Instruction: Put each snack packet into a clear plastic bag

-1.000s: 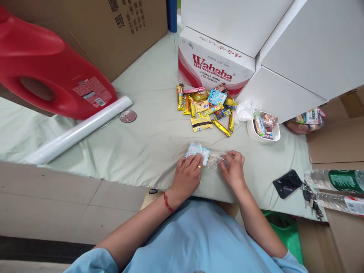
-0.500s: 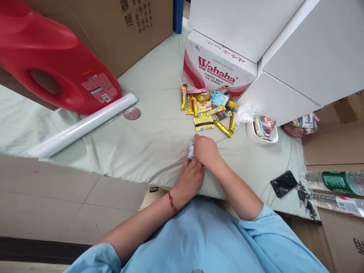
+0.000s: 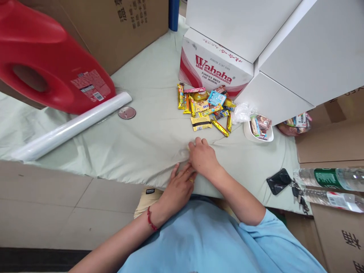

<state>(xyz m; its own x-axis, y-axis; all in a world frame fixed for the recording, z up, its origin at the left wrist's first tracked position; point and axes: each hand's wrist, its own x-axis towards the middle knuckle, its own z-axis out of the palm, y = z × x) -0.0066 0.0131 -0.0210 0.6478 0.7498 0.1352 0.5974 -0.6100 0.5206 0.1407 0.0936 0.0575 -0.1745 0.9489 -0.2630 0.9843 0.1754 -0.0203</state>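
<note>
My right hand (image 3: 203, 156) is closed near the table's front edge, its fingers curled down over one end of a small piece of clear plastic (image 3: 182, 154). What else those fingers cover is hidden. Just below and to the left, my left hand (image 3: 181, 181) is open, fingers stretched out and thumb apart, its fingertips close to the right hand. It wears a ring, and a red cord is round the wrist. Beyond the hands lies a loose pile of wrapped snacks (image 3: 209, 110), the nearest a yellow packet (image 3: 201, 123) and a thin gold-wrapped stick (image 3: 220, 128).
A white tub (image 3: 249, 135) of snacks stands right of the pile, by a crumpled clear bag (image 3: 241, 113). Left are a plastic film roll (image 3: 76, 126), a round tin (image 3: 126, 112) and a red jug (image 3: 57, 64). A phone (image 3: 278, 181), keys and bottles (image 3: 330, 179) lie right.
The blue-and-white printed packet between my hands no longer shows; clear plastic shows there instead. My left hand has shifted left and its fingers have spread. The view has shifted slightly.
</note>
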